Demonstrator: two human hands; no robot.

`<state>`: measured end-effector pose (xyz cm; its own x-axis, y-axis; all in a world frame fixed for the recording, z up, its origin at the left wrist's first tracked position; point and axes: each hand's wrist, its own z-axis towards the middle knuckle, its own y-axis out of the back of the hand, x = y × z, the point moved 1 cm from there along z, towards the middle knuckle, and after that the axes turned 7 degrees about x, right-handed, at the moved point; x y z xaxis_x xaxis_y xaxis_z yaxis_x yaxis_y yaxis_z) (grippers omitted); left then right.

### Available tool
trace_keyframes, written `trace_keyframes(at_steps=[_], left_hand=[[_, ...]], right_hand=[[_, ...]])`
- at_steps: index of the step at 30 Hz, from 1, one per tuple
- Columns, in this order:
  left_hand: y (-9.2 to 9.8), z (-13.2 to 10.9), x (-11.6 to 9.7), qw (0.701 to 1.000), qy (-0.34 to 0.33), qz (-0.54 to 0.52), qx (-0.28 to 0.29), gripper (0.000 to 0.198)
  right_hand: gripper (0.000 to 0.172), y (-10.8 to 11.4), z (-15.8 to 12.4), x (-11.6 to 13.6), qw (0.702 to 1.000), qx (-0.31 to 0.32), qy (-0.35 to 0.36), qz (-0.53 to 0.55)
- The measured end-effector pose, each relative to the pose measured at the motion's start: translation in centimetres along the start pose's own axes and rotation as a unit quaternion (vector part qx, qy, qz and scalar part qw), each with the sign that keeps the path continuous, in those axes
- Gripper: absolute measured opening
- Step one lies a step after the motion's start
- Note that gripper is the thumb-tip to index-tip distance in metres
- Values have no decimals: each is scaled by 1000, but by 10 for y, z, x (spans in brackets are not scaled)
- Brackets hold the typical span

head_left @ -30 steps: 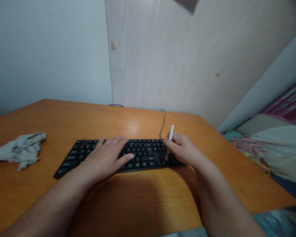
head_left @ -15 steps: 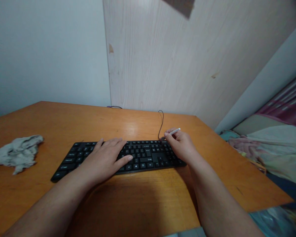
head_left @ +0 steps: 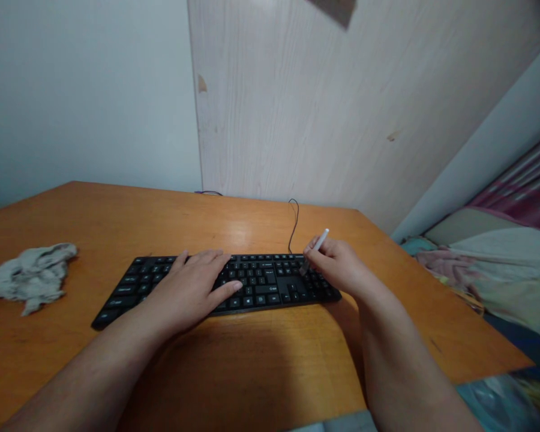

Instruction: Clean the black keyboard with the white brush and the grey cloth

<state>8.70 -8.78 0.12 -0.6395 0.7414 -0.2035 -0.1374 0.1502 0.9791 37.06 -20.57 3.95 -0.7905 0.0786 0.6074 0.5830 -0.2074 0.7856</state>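
Note:
A black keyboard (head_left: 261,288) lies on the wooden table in front of me. My left hand (head_left: 193,282) rests flat across its left half, fingers stretched and thumb out to the side. Over the right end, my right hand (head_left: 335,262) is closed around a small brush (head_left: 321,238) with a white handle. The handle leans up and to the right, and the dark brush tip points down at the keys near the keyboard's right part. My fingers partly hide the brush, and my hands cover some of the keys.
A crumpled grey cloth (head_left: 31,277) lies on the table (head_left: 234,372) at the left. A thin black cable (head_left: 296,223) runs from the keyboard's back edge toward the wall. Bedding (head_left: 504,276) is beyond the table's right edge.
My right hand has shifted slightly right and tipped the brush more upright. Its tip has moved from the back edge nearer to me, onto the keys. My left hand stays in place.

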Motion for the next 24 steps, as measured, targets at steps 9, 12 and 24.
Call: trace_keyframes(at_steps=[9,12,24], left_hand=[[-1,1,1,1000,2,13,2,76],[0,1,1,1000,1,8,-2,76],[-1,1,1,1000,4,8,-3,76]], right_hand=[[28,4,-9,11,994,107,10,20],[26,5,-12,14,988,142,9,56],[26,3,-11,15,985,157,-5,71]])
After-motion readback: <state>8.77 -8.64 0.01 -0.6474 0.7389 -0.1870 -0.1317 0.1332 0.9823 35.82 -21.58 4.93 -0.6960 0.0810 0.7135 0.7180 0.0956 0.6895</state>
